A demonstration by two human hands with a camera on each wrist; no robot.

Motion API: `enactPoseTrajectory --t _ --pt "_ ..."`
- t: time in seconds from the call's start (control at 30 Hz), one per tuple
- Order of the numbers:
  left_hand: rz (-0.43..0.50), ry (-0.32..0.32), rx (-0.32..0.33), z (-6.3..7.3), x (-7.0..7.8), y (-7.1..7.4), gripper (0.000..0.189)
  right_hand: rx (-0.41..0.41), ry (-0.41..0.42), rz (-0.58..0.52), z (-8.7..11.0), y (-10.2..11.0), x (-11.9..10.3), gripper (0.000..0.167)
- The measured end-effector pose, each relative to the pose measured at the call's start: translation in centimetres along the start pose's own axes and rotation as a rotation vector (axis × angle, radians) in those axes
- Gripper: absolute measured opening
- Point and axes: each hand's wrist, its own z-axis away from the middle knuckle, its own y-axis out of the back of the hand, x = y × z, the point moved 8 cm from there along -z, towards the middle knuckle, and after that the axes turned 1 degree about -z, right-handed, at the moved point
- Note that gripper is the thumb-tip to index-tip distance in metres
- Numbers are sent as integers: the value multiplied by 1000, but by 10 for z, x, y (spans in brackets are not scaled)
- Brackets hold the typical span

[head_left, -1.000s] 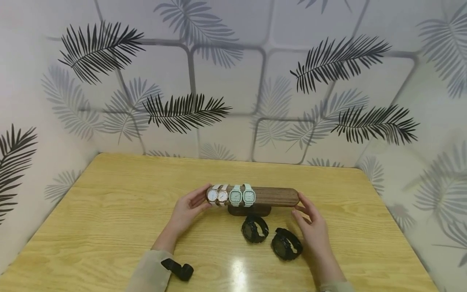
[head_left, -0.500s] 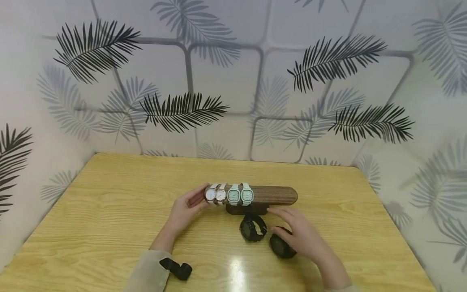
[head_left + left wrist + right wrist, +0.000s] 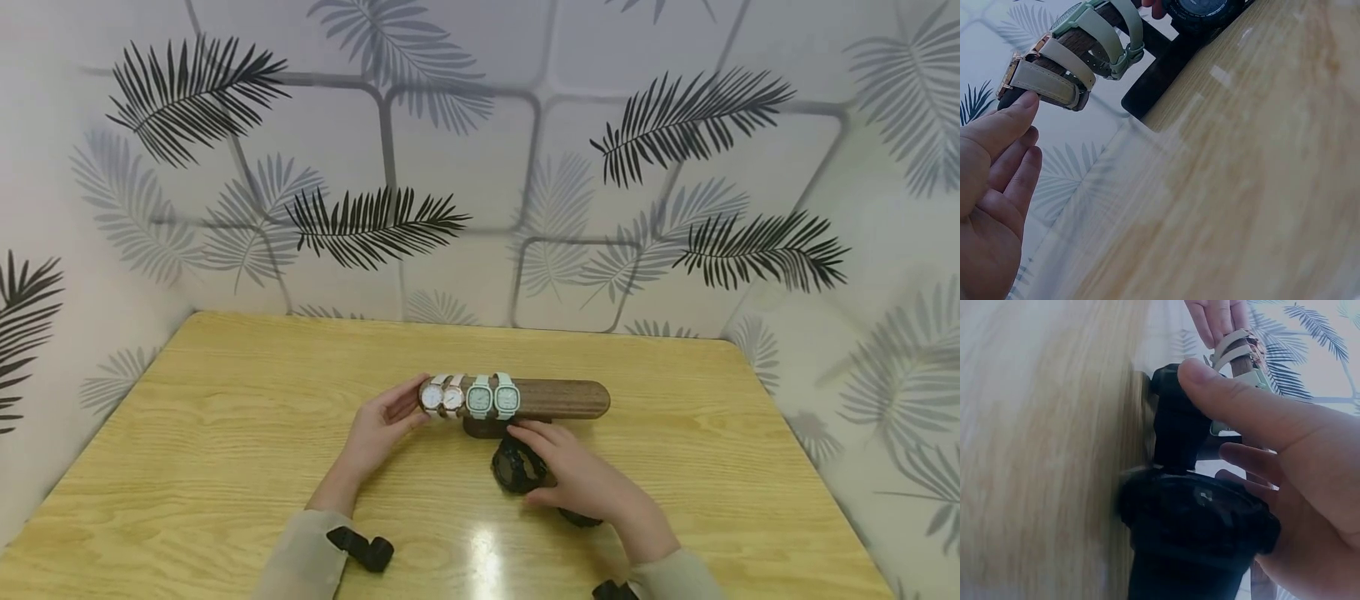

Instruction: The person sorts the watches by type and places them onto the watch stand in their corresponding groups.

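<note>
A dark wooden watch stand (image 3: pixel 566 398) bears two white-strapped watches (image 3: pixel 442 397) and two mint-green watches (image 3: pixel 493 399) toward its left end. My left hand (image 3: pixel 378 433) pinches that end, thumb in front and fingers behind; in the left wrist view the thumb (image 3: pixel 1019 112) is right at the outermost white strap. My right hand (image 3: pixel 585 479) reaches over a black watch (image 3: pixel 513 467) standing before the stand's base. Seen from the right wrist, thumb and spread fingers lie on either side of this watch (image 3: pixel 1179 425), with a gap on the finger side. A second black watch (image 3: pixel 580 518) is mostly hidden beneath the right hand.
Everything stands on a light wooden table (image 3: pixel 225 417), which meets a leaf-patterned wall (image 3: pixel 465 275) at its back edge. Black wrist-camera mounts sit on the left sleeve (image 3: pixel 300 554) and the right sleeve (image 3: pixel 678 575).
My right hand has left the stand's right end and moved left, passing over the nearer black watch to the one by the base. The left hand has stayed at the left end.
</note>
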Motion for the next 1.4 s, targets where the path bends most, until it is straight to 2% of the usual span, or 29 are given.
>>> enactPoseTrajectory --t 0.23,0.37,0.6,0.77,0.87,1.1,1.13,1.27,1.4 --pt "-16 -1 -2 -1 2 0 55 -55 11 53 -7 -8 -1 82" --pt "-19 6 -5 -1 2 0 55 -51 29 85 -10 -8 -2 81" --pt "-17 3 -1 -6 -24 4 56 -43 38 132 -16 -7 -5 77" --pt "-29 -12 7 -5 -26 5 56 -24 53 220 -15 -7 -13 78" --pt "-28 -27 8 -5 -24 5 55 32 66 197 -12 -1 -20 79" --pt "-28 -14 13 -6 -24 6 55 196 109 22 7 32 -30 78" --pt "-24 -8 12 -5 -24 6 55 229 108 5 10 38 -29 78" --pt "-25 20 10 -2 -11 4 54 383 90 -17 25 62 -18 82" --pt "-37 30 7 0 2 2 54 541 77 11 38 82 -2 89"
